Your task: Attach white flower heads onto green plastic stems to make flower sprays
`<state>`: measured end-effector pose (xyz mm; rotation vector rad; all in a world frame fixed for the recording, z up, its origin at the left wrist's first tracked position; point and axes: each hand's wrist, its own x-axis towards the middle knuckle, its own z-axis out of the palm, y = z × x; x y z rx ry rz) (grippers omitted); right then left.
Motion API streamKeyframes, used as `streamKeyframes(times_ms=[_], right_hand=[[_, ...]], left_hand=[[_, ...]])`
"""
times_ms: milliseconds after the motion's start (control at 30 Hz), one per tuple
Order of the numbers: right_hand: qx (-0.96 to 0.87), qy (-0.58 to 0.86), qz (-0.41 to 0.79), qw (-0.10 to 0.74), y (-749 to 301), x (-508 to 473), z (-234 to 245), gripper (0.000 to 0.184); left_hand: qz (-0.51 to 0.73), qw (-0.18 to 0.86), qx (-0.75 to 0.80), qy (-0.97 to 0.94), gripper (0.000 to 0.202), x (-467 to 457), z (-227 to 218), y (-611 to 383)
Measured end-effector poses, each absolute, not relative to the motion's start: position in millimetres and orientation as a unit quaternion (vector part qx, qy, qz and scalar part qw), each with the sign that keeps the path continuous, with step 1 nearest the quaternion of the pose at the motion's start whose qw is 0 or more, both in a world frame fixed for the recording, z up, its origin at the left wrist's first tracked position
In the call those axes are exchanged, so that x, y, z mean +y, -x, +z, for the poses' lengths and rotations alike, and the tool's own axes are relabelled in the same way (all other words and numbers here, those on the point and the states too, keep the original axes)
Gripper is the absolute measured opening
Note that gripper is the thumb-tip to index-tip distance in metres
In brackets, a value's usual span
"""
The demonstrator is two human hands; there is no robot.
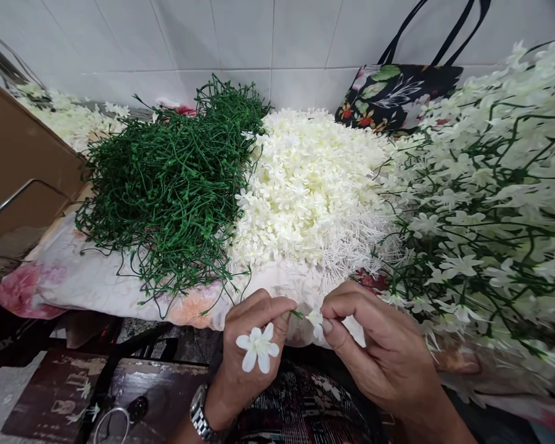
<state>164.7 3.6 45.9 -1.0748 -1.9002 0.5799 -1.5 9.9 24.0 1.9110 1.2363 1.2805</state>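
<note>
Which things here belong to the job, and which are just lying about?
Apparently part of the job:
thin green stem tip in the left hand
small white blossom in the right hand
tangled green stems
heaped loose white blossoms
white-flowered green sprays

Apparently just lying about:
black floral-print bag with straps
flat brown cardboard panel

Black floral bag by tiled wall.

Green stem, white blossom in hands

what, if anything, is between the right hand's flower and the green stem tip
Nothing visible: only a narrow gap separates the white flower in the right hand from the green stem tip at the left hand.
</note>
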Motion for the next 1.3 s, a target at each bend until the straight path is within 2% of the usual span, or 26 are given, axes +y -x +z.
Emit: streamKeyframes(times_ms=[267,400,667,1300], right_hand=[[-0.798,0.441,0.168,0.376,-162,4,44,0.013],[-0.803,0.452,0.160,0.354,-162,5,40,0.013],[-0.781,0.462,0.196,0.373,-161,10,27,0.013],[-0.759,0.463,0.219,0.402,-152,15,14,0.013]], left_hand=[[0.455,0.197,0.421,-0.759,0.018,6,10,6],[0.448,0.219,0.419,-0.759,0.017,9,12,5],[0.462,0.289,0.420,-0.726,0.018,14,11,-4],[0.439,0.277,0.457,-0.722,0.020,17,8,-6]])
